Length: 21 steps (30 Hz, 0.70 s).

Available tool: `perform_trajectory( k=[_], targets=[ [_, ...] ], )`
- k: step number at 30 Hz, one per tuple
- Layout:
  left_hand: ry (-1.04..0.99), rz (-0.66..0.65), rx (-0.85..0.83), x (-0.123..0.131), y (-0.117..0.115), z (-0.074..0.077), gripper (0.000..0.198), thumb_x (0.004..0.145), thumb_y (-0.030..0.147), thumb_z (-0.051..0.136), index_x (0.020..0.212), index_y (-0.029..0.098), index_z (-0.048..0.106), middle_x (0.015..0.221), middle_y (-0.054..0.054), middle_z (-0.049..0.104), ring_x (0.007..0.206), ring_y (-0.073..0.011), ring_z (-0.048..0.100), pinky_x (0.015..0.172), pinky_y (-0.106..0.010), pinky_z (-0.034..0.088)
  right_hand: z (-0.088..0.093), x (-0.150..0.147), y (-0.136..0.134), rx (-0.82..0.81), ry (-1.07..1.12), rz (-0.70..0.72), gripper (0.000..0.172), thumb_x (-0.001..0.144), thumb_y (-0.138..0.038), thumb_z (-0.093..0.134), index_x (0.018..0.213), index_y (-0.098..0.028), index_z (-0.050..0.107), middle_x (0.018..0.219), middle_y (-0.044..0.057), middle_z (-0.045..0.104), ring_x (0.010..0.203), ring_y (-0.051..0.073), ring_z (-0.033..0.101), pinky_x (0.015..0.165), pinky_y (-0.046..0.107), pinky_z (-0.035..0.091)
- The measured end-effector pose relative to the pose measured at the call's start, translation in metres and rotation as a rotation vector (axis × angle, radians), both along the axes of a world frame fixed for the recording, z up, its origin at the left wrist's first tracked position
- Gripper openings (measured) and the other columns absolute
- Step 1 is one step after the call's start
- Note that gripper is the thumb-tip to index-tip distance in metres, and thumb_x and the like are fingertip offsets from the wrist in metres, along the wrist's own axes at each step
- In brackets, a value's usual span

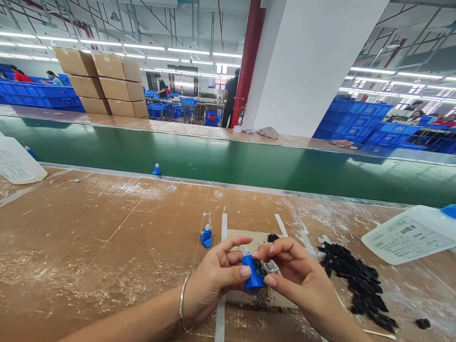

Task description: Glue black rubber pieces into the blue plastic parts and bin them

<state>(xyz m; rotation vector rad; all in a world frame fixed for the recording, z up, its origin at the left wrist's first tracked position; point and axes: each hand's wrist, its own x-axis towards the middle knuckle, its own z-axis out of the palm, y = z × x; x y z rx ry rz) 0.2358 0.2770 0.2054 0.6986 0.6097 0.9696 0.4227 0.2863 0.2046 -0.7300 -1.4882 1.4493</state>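
Observation:
My left hand (pixel 213 278) pinches a small blue plastic part (pixel 253 274) between thumb and fingers, low in the middle of the view. My right hand (pixel 297 280) meets it from the right, its fingertips closed on the same blue part and on a small black piece (pixel 261 269) at its side. Both hands hover over a cardboard pad (pixel 245 237) on the brown worktable (pixel 89 247). Another blue part (pixel 206 236) lies just left of the pad. A heap of small black pieces (pixel 359 280) lies to the right.
A green conveyor belt (pixel 228 159) runs across behind the table, with a blue part (pixel 156 169) at its near edge. White plastic bottles lie at the left (pixel 16 164) and right (pixel 409 235). Stacked cardboard boxes (pixel 103 80), blue crates and several people stand beyond.

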Motion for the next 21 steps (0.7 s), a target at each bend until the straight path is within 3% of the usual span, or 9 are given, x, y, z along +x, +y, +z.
perform_trajectory(
  k=[5,14,21],
  targets=[
    [0.014,0.003,0.000,0.000,0.000,0.001,0.060,0.062,0.027,0.082,0.116,0.018,0.055,0.090,-0.006,0.066,0.080,-0.0155,0.063,0.074,-0.029,0.051,0.002,-0.003,0.000,0.040,-0.041,-0.027,0.024,0.081,-0.030,0.072,0.097,-0.030,0.055,0.099,0.000,0.062,0.095,0.017,0.053,0.085,0.031,0.043],
    [-0.001,-0.036,-0.004,-0.001,-0.001,0.001,0.049,0.069,0.021,0.077,0.114,0.022,0.057,0.092,-0.005,0.066,0.072,-0.0138,0.064,0.062,-0.029,0.058,0.008,0.000,-0.003,0.019,-0.097,0.000,0.023,0.079,-0.029,0.073,0.097,-0.031,0.058,0.104,0.001,0.059,0.096,0.020,0.053,0.088,0.036,0.041],
    [0.006,-0.063,0.048,-0.001,-0.001,0.001,0.045,0.075,0.018,0.072,0.117,0.022,0.058,0.105,-0.008,0.065,0.083,-0.0153,0.064,0.068,-0.029,0.058,0.011,-0.006,-0.004,-0.003,-0.049,-0.047,0.009,0.086,-0.031,0.064,0.094,-0.031,0.060,0.106,0.001,0.057,0.101,0.018,0.052,0.084,0.028,0.046]
  ],
)
